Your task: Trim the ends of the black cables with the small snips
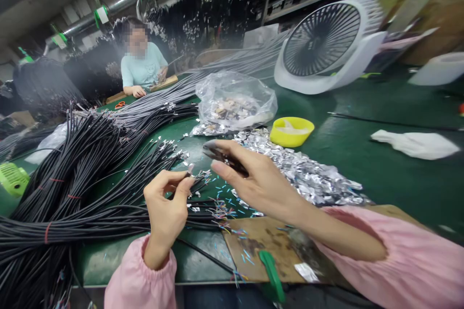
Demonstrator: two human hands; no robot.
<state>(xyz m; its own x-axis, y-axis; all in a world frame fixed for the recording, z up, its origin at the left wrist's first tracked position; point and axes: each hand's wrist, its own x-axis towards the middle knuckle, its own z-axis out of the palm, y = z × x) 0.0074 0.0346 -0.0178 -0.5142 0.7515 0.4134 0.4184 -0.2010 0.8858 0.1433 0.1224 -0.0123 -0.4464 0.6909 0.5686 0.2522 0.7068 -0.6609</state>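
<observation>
My left hand [167, 203] is closed in a pinch on the end of a black cable, with a pale tip [190, 168] showing above the fingertips. To its right, my right hand [259, 178] is wrapped round a dark metal hand tool [232, 160] that looks like small snips; its jaws are partly hidden by the fingers. The two hands are close but apart. Beneath and beyond my left hand lie black cables [145, 176] with stripped ends and coloured wires. A heap of silver foil scraps [311, 176] lies beyond my right hand.
A plastic bag [235, 99] of scraps, a yellow dish [292, 131] and a white fan [326, 43] stand farther back. Cardboard [253, 246] with a green-handled object [271, 275] lies at the front edge. Bundled cables [72, 169] fill the left. Another person [143, 65] sits across the table.
</observation>
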